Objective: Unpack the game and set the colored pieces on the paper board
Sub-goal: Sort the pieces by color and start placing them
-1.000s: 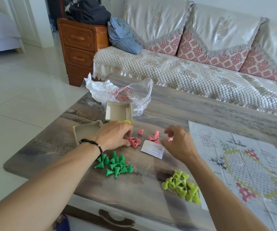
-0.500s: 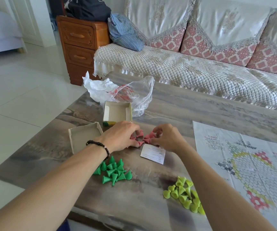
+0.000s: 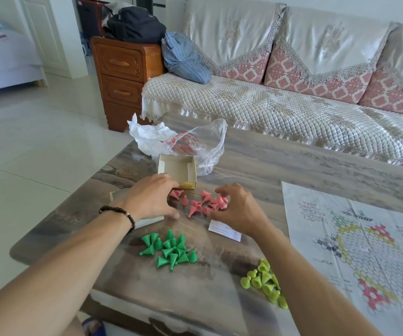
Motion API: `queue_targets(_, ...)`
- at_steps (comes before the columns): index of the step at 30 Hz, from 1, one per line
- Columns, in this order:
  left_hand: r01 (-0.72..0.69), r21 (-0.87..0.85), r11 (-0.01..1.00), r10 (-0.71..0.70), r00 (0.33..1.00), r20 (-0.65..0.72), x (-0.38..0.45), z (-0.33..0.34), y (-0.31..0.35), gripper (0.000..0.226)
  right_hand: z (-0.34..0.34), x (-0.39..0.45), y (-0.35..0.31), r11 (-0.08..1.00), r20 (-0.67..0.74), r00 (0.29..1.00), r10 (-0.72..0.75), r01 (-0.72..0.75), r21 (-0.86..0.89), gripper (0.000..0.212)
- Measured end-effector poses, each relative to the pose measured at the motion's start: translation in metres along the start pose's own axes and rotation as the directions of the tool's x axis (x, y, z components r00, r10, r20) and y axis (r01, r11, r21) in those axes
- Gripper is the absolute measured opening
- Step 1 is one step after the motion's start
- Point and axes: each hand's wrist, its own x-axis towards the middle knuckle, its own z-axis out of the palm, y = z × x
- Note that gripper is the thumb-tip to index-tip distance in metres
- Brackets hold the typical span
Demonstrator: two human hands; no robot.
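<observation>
The left hand [image 3: 150, 200] is laid flat with relaxed fingers, nothing grasped; a box tray [image 3: 144, 220] beneath it is mostly hidden. The right hand [image 3: 238, 209] is curled over the pink pieces [image 3: 201, 202], and whether any are pinched cannot be told. The paper board [image 3: 355, 241], cut off at the frame's right, is spread well apart.

On your table [image 3: 256, 166], the open box [image 3: 178, 167] sits before the bag [image 3: 195, 144]; the paper board [image 3: 355, 251] lies right.
</observation>
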Motion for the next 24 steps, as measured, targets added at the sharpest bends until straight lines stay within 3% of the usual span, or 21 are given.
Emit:
queue_targets(4,0.006,0.089,0.996,-0.012,0.998,0.068,0.015,-0.002,0.004,0.054,-0.003,0.001,0.009,0.998,-0.055,0.997,0.058,-0.059,-0.003,0.058)
queue_targets(9,-0.005,-0.018,1.000,0.008,0.984,0.180,0.034,0.000,0.007,0.055,-0.016,0.005,0.037,0.959,-0.044,0.959,0.280,-0.281,-0.043,0.046)
queue_targets(17,-0.075,-0.146,0.986,0.100,0.980,0.171,0.049,0.013,0.036,0.053,-0.011,0.021,0.026,0.987,0.129,0.980,0.150,-0.155,0.029,0.043)
queue_targets(21,-0.069,-0.238,0.969,0.104,0.985,0.137,0.043,0.005,0.037,0.048,-0.017,0.020,0.032,0.982,0.145,0.978,0.152,-0.166,0.093,0.065)
queue_targets(24,-0.046,-0.234,0.971,0.093,0.977,0.192,0.036,-0.004,0.030,0.083,-0.023,0.015,0.038,0.982,0.170,0.973,0.158,-0.173,0.078,0.073)
